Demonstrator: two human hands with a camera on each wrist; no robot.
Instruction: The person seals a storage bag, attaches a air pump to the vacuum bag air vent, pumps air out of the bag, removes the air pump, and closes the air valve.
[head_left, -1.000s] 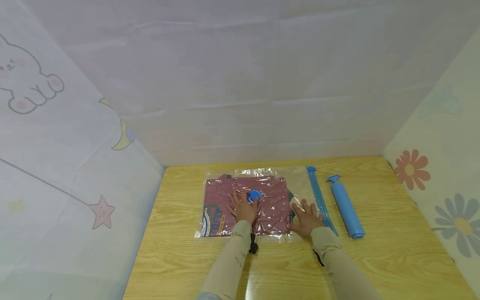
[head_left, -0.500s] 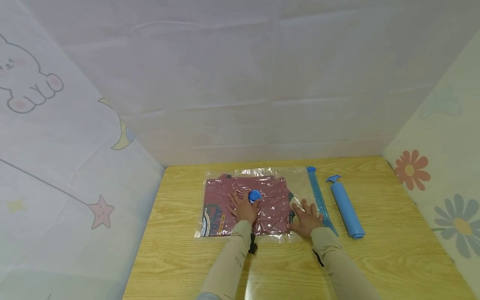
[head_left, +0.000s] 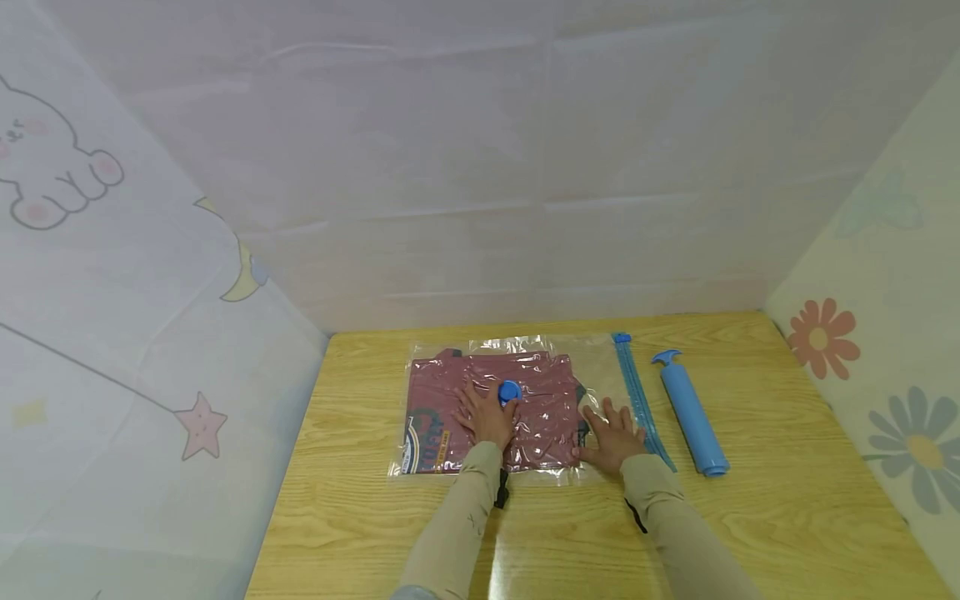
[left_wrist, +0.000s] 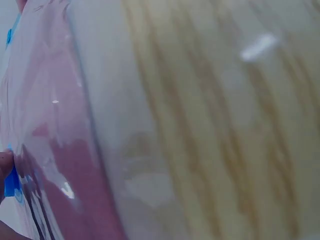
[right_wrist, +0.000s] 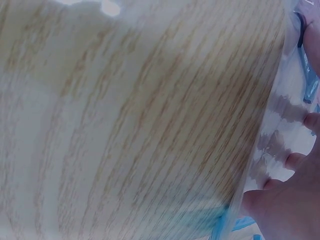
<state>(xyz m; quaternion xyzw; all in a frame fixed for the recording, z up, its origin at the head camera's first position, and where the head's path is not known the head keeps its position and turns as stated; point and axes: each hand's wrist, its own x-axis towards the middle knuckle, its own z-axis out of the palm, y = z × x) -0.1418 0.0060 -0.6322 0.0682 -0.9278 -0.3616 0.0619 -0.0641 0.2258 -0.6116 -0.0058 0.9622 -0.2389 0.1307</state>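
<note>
A clear vacuum storage bag point(head_left: 600, 358) lies flat with a folded maroon garment point(head_left: 540, 433) inside, printed at its lower left corner. A round blue valve cap point(head_left: 511, 391) sits on the bag's upper face. My left hand point(head_left: 489, 418) rests on the bag with fingers spread, its forefinger and thumb at either side of the cap. In the left wrist view, the thumb tip point(left_wrist: 5, 162) is right at the cap's edge. My right hand point(head_left: 615, 439) lies spread on the bag's right part, between the garment and the blue zip strip point(head_left: 640, 400).
A blue hand pump point(head_left: 693, 417) with a T-shaped handle lies right of the bag. A blue slider point(head_left: 622, 337) sits at the zip's far end. The wood-grain table point(head_left: 360, 533) meets printed cloth walls point(head_left: 540, 208) at the back and sides.
The left hand's forefinger and thumb have shifted very slightly at the valve cap. The garment's print shows a little more clearly. The right hand, bag and pump stay in place.
</note>
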